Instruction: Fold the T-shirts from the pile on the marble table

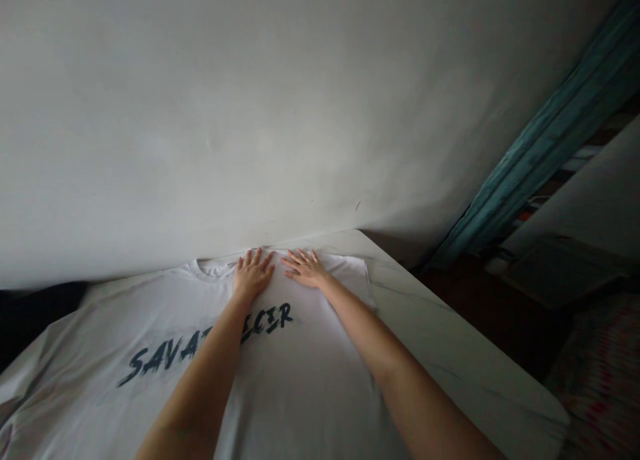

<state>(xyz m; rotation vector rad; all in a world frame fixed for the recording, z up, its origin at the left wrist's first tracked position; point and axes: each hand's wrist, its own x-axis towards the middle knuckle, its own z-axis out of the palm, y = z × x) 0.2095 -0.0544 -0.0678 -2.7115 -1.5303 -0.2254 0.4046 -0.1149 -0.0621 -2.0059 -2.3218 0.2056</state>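
Observation:
A white T-shirt with dark brush-style lettering across its chest lies spread out, collar toward the wall. Flat on its shoulder area, just right of the collar, rests my left hand with fingers spread. My right hand lies on the cloth a little farther right, palm down and fingers apart, near the sleeve. Neither hand grips anything. My left forearm covers the middle of the lettering, and my right forearm crosses the shirt's right side.
The shirt lies on a white marble-patterned table pushed close to a pale wall. Dark cloth sits at the left edge. A teal door frame stands at the right, above patterned fabric.

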